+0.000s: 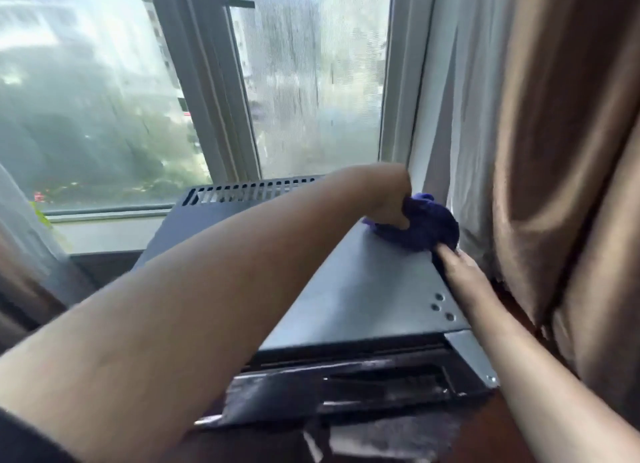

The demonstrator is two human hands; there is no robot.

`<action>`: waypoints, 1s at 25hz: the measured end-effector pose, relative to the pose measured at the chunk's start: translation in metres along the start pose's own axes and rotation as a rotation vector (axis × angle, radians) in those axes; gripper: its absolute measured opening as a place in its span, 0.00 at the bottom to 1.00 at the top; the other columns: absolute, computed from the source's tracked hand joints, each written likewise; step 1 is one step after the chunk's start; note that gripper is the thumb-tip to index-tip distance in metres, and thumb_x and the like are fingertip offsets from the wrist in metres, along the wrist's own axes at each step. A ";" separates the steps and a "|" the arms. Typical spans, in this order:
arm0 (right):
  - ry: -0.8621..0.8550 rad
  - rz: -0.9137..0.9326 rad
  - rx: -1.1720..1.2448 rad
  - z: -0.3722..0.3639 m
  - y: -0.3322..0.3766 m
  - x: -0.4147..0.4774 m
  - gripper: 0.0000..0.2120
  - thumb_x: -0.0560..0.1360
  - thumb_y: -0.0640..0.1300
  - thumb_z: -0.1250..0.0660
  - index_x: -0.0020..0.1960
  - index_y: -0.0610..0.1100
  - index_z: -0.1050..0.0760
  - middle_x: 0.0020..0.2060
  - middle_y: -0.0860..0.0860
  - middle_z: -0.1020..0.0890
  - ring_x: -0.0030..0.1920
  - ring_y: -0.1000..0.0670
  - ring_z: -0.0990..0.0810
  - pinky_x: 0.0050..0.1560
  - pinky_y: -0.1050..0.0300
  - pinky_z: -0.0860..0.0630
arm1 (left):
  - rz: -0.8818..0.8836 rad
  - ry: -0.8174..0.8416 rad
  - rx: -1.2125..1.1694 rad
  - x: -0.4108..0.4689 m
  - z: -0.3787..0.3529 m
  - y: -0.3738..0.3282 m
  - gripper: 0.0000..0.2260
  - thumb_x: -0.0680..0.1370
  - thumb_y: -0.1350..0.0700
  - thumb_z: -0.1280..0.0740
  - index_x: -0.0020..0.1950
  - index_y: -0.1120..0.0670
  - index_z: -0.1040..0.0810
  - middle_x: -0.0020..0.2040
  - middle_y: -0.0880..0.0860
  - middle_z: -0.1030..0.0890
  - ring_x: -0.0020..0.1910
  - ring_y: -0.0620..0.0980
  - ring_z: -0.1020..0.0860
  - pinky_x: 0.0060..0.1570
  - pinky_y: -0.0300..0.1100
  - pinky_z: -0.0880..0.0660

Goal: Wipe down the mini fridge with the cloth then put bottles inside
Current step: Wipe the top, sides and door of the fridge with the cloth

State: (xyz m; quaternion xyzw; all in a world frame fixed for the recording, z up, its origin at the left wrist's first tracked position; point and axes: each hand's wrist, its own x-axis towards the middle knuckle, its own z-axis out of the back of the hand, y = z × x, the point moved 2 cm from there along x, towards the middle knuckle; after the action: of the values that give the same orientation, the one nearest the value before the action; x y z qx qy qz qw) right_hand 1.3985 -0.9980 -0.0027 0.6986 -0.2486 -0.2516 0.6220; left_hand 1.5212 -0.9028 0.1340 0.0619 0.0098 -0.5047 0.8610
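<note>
The mini fridge (363,289) stands below the window, and I look down on its dark grey top, which has vent slots along the back. A bunched purple cloth (429,227) lies on the top's far right corner. My left arm crosses over the fridge and my left hand (391,203) grips the cloth from the left. My right hand (457,268) lies along the top's right edge. Its fingers are stretched out and the tips touch the cloth. No bottles are in view.
A rain-streaked window (311,82) with a grey frame is right behind the fridge. White sheer and brown curtains (554,151) hang close against the fridge's right side. Another curtain (27,241) hangs at the left. The fridge door's top edge (346,393) faces me.
</note>
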 end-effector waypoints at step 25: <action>0.130 0.600 -1.055 -0.209 0.022 -0.255 0.23 0.78 0.48 0.33 0.73 0.56 0.26 0.65 0.49 0.22 0.66 0.43 0.24 0.65 0.52 0.27 | 0.184 -0.297 -0.412 -0.359 -0.090 0.139 0.18 0.76 0.51 0.28 0.67 0.46 0.20 0.58 0.50 0.17 0.56 0.52 0.20 0.61 0.49 0.24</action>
State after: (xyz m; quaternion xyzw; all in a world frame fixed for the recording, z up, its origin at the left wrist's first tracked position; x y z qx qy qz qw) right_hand 1.3448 -0.6768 0.0510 0.2098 -0.2380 -0.1115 0.9418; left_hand 1.4702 -0.5137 0.0867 -0.1884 -0.0197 -0.4152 0.8898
